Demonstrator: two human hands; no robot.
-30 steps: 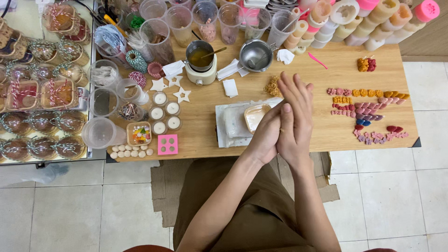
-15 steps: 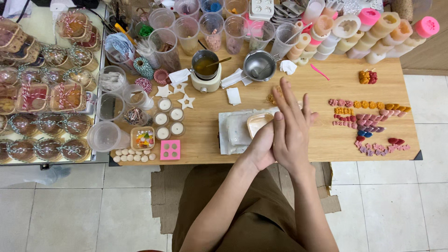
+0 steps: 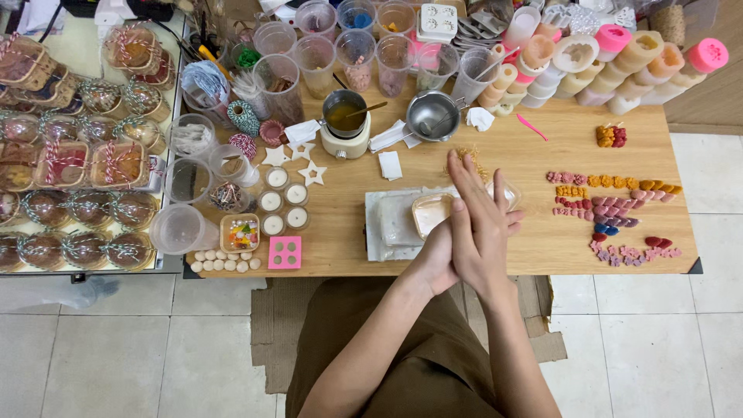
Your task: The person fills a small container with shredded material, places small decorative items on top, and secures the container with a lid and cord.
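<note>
My right hand [image 3: 481, 224] lies flat on top, its fingers stretched toward the back of the wooden table [image 3: 534, 151]. My left hand [image 3: 436, 254] is pressed palm to palm beneath it, and its fingertips poke out on the right side. Neither hand holds anything. They hover over a white tray [image 3: 391, 228] near the table's front edge. On the tray sits a shallow peach-coloured mould [image 3: 428, 213], partly hidden by my fingers.
A small pot of amber liquid [image 3: 344, 116] on a white warmer and a metal pot [image 3: 432, 116] stand behind the tray. Tealights [image 3: 282, 200], a pink mould [image 3: 284, 252], plastic cups [image 3: 316, 54] and wrapped packages [image 3: 62, 162] fill the left. Small coloured wax shapes [image 3: 611, 207] lie at the right.
My pressed hands have slid a little against each other and stay over the tray. The view has shifted slightly.
</note>
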